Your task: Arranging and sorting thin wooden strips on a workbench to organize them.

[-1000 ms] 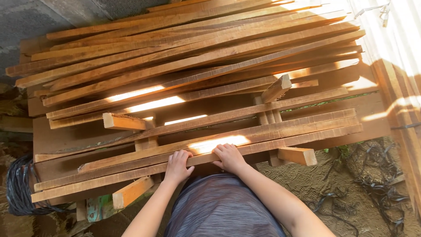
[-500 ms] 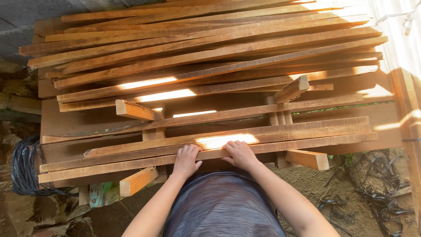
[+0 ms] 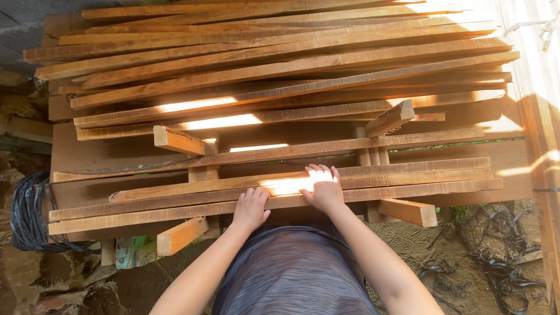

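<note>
While both palms press flat on the nearest boards of a big stack of rough-sawn planks, neither hand grips anything. The left hand [image 3: 251, 208] lies with fingers spread only a little on the long plank [image 3: 146, 213] at the near edge of the stack. The right hand [image 3: 324, 189] sits just beside it, slightly farther out, its fingers reaching over a second plank [image 3: 420, 178] whose top carries a bright patch of sunlight [image 3: 286, 185] between the two hands. Both hands are open and laid down, thumbs toward each other, close but not touching.

Beyond the fingertips the lumber pile [image 3: 280, 64] rises in many long, thin boards lying roughly crosswise to the arms, some skewed. Short wooden blocks poke out among them: one [image 3: 178, 140] beyond and to the left of the left hand, one [image 3: 391, 118] beyond and to the right of the right hand, one [image 3: 181, 235] near the left forearm, and one [image 3: 408, 212] near the right forearm.

Well to the left of the left hand hangs a bundle of black cord [image 3: 29, 213]. Sandy ground [image 3: 443, 256] with dark tangled strands lies to the right of the right arm. Between the arms shows the person's grey shirt [image 3: 291, 274].
</note>
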